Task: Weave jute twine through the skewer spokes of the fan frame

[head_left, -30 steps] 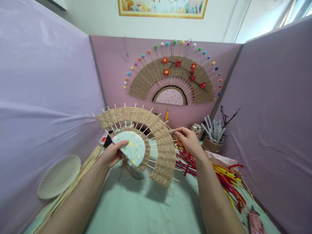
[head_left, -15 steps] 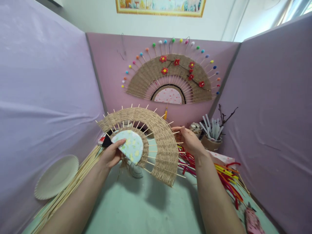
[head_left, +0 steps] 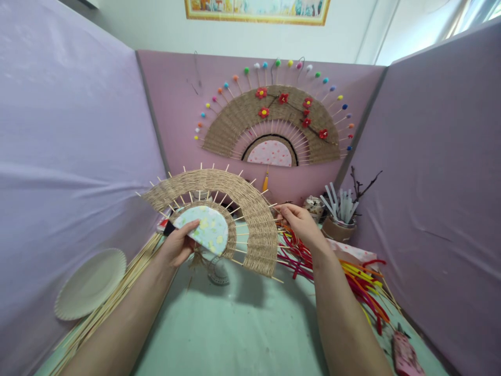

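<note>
A half-round woven fan (head_left: 256, 219) of tan cord on thin wooden sticks is held up over the table, its face tilted toward me. My left hand (head_left: 180, 245) grips its pale blue flowered centre (head_left: 207, 230), thumb on the front and the other fingers behind. Bare stick ends poke out around the outer rim. Beside the right rim, my right hand (head_left: 299, 224) has thumb and fingertips pinched together at the stick ends. What lies between those fingertips is too small to make out.
A similar decorated fan (head_left: 235, 122) hangs on the pink back panel. Bundled sticks (head_left: 113, 292) and a white plate (head_left: 91, 284) lie left. Coloured pipe cleaners (head_left: 364, 287), a jar of glue sticks (head_left: 340, 227) and pink-handled pliers (head_left: 406, 352) are right. A protractor (head_left: 218, 272) lies below the fan.
The woven fan has shifted left and slightly up with my left hand. My right hand has also moved slightly left, its fingertips drawn into a pinch by the rim.
</note>
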Action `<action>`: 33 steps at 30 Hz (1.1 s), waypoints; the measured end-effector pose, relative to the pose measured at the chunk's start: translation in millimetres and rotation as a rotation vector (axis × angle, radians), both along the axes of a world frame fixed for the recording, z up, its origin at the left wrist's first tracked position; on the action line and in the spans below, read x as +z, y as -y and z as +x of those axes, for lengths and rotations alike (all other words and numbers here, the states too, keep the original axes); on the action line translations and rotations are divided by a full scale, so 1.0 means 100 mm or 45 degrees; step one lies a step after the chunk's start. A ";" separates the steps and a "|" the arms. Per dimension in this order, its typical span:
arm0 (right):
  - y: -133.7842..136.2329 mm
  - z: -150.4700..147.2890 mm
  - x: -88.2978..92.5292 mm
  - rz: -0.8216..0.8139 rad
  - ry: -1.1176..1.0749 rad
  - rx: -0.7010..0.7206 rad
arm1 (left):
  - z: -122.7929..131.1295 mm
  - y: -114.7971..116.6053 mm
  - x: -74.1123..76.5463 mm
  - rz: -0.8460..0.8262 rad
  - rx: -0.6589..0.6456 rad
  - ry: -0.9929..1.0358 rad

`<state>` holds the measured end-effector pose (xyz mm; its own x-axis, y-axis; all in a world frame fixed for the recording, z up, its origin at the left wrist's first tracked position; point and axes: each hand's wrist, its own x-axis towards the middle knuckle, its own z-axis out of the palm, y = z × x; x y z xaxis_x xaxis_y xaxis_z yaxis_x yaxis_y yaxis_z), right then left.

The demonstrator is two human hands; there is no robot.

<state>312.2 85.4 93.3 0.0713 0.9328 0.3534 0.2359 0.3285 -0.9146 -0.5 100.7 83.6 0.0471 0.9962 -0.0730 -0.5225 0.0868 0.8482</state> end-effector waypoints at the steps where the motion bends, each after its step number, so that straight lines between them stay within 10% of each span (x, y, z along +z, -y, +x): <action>1: 0.00 0.00 0.00 0.030 0.053 -0.012 | 0.00 0.00 0.00 0.001 0.002 0.000; 13: 0.06 -0.07 0.06 0.301 0.575 -0.215 | 0.05 0.08 0.05 0.134 0.009 0.040; 23: 0.08 -0.10 0.11 0.406 0.377 -0.346 | 0.06 0.06 0.09 0.149 0.087 0.071; 33: 0.05 -0.04 0.06 0.028 -0.247 -0.014 | 0.04 0.05 0.10 0.092 0.103 0.080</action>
